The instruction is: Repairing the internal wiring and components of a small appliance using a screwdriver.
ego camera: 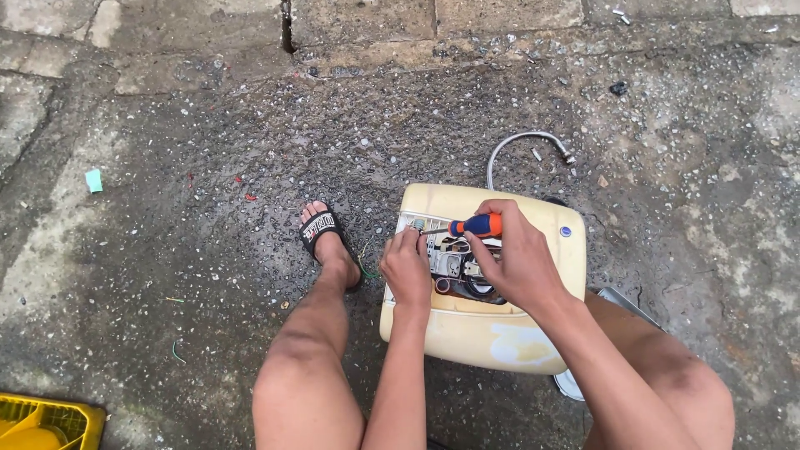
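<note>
A yellowed cream plastic appliance casing [533, 218] lies on the rough ground between my legs, with an opening that shows wires and metal parts [454, 265]. My right hand [515, 258] grips a screwdriver with an orange and blue handle [477, 225]; its shaft points left toward the opening's upper left corner. My left hand [406, 268] rests on the casing's left edge, fingers pinched near the screwdriver tip. Whether it holds anything is hidden.
A flexible metal hose [521, 140] curves out behind the casing. My left foot in a black sandal [320, 232] is left of it. A yellow crate [46, 423] sits at the bottom left corner. A grey lid edge [621, 302] shows under my right leg.
</note>
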